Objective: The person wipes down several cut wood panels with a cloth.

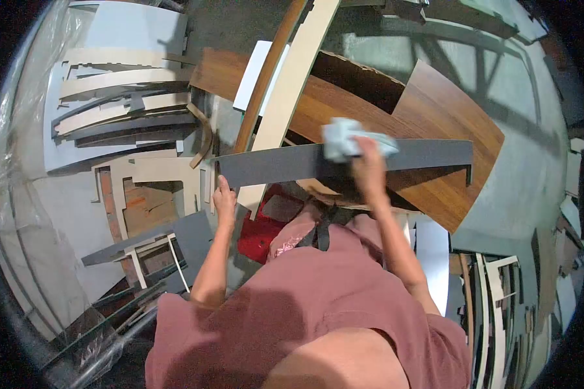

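A long dark grey panel strip (272, 166) lies crosswise in front of me, with a small hooked notch at its right end. My left hand (224, 201) is closed on the strip's left end, its thumb up along the edge. A crumpled pale blue cloth (341, 139) is in my right hand (370, 170), against the strip right of its middle; both are somewhat blurred. Beneath the strip are wood-grain brown boards (448, 123) and a long cream strip (291, 91) that runs away from me.
Cream and grey cut strips (120, 84) are stacked at the left on a pale sheet. Cut frame pieces (156, 259) lie at lower left, and several upright offcuts (496, 305) stand at lower right. Something red (256, 236) is by my legs.
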`<action>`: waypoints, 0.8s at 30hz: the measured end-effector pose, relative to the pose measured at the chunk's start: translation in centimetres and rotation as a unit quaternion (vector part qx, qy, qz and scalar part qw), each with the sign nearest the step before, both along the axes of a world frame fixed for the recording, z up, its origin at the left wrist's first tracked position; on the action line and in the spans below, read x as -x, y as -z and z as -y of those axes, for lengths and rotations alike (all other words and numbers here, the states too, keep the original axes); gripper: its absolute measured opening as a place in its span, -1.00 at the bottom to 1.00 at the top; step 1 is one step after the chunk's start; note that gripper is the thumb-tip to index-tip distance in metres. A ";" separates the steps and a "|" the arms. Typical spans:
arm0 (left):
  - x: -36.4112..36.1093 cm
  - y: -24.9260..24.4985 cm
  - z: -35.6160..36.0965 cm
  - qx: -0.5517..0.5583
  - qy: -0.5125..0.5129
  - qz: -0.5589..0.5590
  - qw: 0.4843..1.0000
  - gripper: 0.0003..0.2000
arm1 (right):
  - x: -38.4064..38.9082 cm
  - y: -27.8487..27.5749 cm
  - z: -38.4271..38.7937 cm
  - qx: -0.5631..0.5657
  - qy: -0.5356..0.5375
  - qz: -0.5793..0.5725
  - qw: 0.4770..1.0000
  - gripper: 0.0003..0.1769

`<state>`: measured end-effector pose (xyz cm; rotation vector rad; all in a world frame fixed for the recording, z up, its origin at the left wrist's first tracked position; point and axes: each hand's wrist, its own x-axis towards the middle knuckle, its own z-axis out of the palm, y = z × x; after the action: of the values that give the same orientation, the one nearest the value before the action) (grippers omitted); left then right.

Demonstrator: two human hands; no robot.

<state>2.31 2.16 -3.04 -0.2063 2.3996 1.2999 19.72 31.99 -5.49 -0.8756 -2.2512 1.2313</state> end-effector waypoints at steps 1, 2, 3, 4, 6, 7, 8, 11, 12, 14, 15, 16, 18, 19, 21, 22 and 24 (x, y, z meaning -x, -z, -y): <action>0.2 -0.6 -0.1 -0.008 0.001 0.003 1.000 -0.50 | 2.8 -2.5 2.4 -0.010 -0.094 -0.073 0.993 -0.48; 0.3 -0.9 -0.2 0.017 -0.001 -0.007 1.000 -0.51 | 5.3 -4.2 5.4 -0.022 -0.141 -0.068 0.987 -0.52; 0.3 -0.8 -0.5 0.041 0.000 -0.015 0.999 -0.51 | 7.5 -5.6 8.1 -0.071 -0.177 -0.089 0.978 -0.57; 1.0 1.2 0.6 0.037 0.087 -0.146 0.985 -0.54 | 9.2 -6.1 10.4 -0.096 -0.222 -0.128 0.962 -0.57; 2.3 5.0 2.6 0.059 0.229 -0.432 0.870 -0.54 | 11.1 -6.6 12.8 -0.092 -0.320 -0.139 0.933 -0.59; 1.6 3.6 2.0 0.046 0.204 -0.369 0.906 -0.54 | 11.3 -5.7 13.3 -0.109 -0.343 -0.123 0.925 -0.62; 0.9 2.2 1.4 0.035 0.175 -0.306 0.935 -0.54 | 10.6 -4.5 13.0 -0.122 -0.334 -0.126 0.926 -0.62; -0.3 -1.3 0.1 -0.034 -0.030 0.060 0.997 -0.55 | 7.0 -1.9 9.7 -0.159 -0.277 -0.119 0.940 -0.63; -0.7 -1.8 -0.3 -0.033 -0.027 0.054 0.998 -0.54 | 5.0 -1.2 7.6 -0.179 -0.241 -0.085 0.950 -0.61; -1.2 -2.5 -0.7 -0.034 -0.019 0.049 0.998 -0.52 | 0.1 1.7 2.5 -0.212 -0.144 -0.028 0.966 -0.60; -1.3 -2.7 -0.6 -0.030 -0.016 0.056 0.998 -0.51 | -2.8 1.7 -0.5 -0.222 -0.085 0.038 0.971 -0.65; -1.5 -2.9 -0.5 -0.024 -0.014 0.063 0.998 -0.50 | -6.4 5.1 -3.9 -0.234 -0.024 0.009 0.972 -0.70; -1.8 -2.7 -0.2 -0.018 -0.009 0.065 0.998 -0.50 | -14.2 9.5 -10.3 -0.105 0.177 -0.023 0.978 -0.76; -1.9 -2.6 -0.1 -0.016 -0.006 0.068 0.998 -0.50 | -19.1 12.0 -13.5 -0.144 0.225 0.167 0.949 -0.78; -2.0 -2.7 0.0 -0.027 -0.012 0.081 0.996 -0.49 | -27.6 16.5 -16.1 -0.102 0.423 0.339 0.834 -0.75; -2.0 -2.8 0.1 -0.038 -0.020 0.096 0.995 -0.48 | -30.0 16.8 -17.1 -0.041 0.424 0.354 0.832 -0.73; -2.3 -2.8 0.0 -0.020 -0.016 0.093 0.995 -0.47 | -29.8 15.2 -14.9 0.097 0.399 0.312 0.857 -0.68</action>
<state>4.64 2.15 -0.24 -0.3410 2.2195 1.2826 49.49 46.91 -20.68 -2.2583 -1.7767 0.8260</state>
